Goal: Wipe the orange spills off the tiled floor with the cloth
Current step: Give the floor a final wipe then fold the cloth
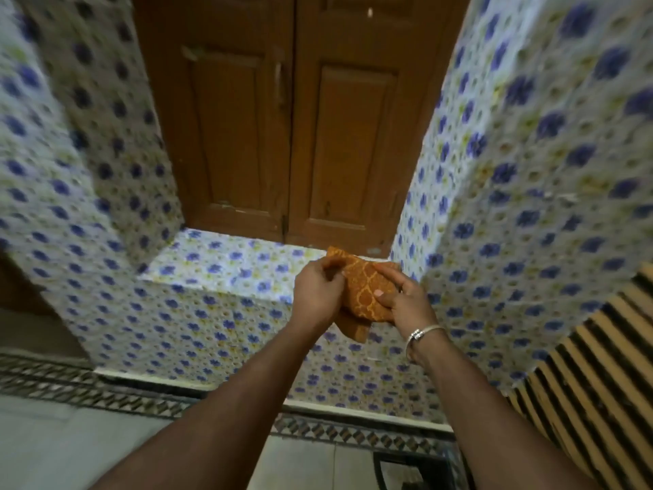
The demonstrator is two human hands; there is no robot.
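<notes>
An orange patterned cloth (365, 290) is bunched between both hands, in the air in front of a tiled ledge. My left hand (316, 293) grips its left side with curled fingers. On the right side, my right hand (406, 300) holds it with the thumb pressed onto the fabric; a silver bracelet sits on that wrist. A folded corner hangs down below the hands. The grey tiled floor (70, 443) shows at the bottom; no orange spill shows on it in this view.
A ledge (226, 263) and walls covered in blue-flower tiles surround closed brown wooden shutters (293, 118). A patterned border strip (106, 390) runs along the floor edge. Striped brown-and-black fabric (593, 383) fills the right side. A dark-framed object (406, 472) lies at the bottom.
</notes>
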